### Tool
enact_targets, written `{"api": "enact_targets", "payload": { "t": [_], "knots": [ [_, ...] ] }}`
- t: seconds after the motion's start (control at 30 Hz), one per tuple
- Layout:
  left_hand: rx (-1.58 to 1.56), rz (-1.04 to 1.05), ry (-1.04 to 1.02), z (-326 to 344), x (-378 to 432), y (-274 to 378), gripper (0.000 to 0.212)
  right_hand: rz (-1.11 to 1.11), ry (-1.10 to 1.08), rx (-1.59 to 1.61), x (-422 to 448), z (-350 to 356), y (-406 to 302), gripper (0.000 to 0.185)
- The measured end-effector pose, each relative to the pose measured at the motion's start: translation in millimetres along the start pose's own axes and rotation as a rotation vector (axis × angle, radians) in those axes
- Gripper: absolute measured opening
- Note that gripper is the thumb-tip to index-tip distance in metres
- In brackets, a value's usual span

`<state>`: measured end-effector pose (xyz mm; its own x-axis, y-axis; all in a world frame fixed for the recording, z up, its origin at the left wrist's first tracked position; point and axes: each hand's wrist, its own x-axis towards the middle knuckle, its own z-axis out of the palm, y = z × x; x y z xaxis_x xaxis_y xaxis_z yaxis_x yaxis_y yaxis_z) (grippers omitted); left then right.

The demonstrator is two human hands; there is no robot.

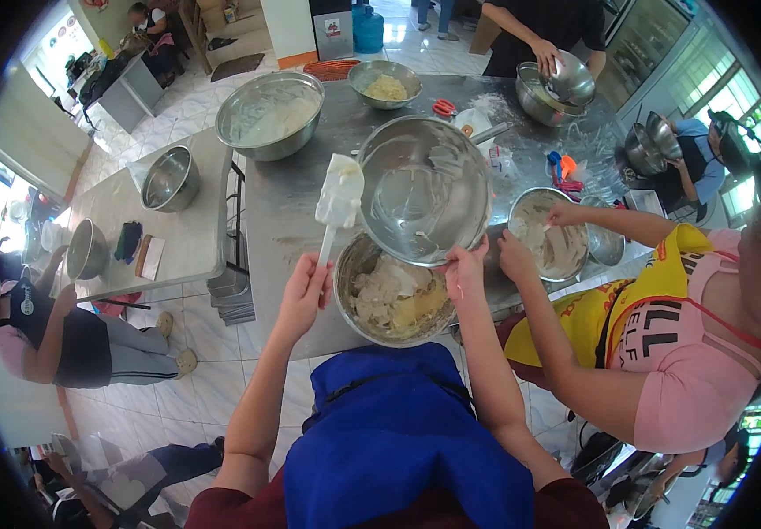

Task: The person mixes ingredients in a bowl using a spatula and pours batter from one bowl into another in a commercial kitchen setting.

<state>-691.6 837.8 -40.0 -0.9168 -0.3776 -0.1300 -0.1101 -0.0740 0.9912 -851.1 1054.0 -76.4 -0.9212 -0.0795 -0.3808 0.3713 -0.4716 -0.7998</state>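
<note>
My left hand (304, 291) grips the handle of a spatula (339, 192), whose raised blade is coated with white cream. In my right hand (466, 270) is the rim of a metal mixing bowl (423, 192), tilted so that its inside shows, with thin white smears on the wall. Below and partly behind that bowl, at the table's near edge, a second metal bowl (394, 291) holds a lumpy beige mixture with a yellowish part and a whiter part. The raised bowl hides some of its far rim.
On the metal table (288, 231) are a large bowl with white cream (269, 116), a bowl with yellowish contents (386, 84) and red-handled scissors (444, 108). Close at right, a person in a yellow apron (585, 317) stirs a bowl (549, 235). Another person handles bowls across the table.
</note>
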Motion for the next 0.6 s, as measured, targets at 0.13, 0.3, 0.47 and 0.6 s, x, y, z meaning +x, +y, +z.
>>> {"api": "enact_targets", "payload": {
  "t": [0.13, 0.3, 0.47, 0.6],
  "knots": [
    [0.747, 0.23, 0.153, -4, -36, 0, 0.015, 0.004, -0.002, 0.152, 14, -22, 8, 0.08],
    [1.158, 0.435, 0.111, -17, -54, -93, 0.026, -0.013, -0.101, 0.208, 38, -53, 19, 0.076],
    [1.355, 0.399, 0.015, -13, -57, -105, 0.041, -0.031, -0.071, 0.291, 36, -61, 39, 0.068],
    [1.381, 0.394, 0.037, -27, -50, -100, 0.046, -0.023, -0.106, 0.192, 34, -68, 55, 0.067]
  ]
}}
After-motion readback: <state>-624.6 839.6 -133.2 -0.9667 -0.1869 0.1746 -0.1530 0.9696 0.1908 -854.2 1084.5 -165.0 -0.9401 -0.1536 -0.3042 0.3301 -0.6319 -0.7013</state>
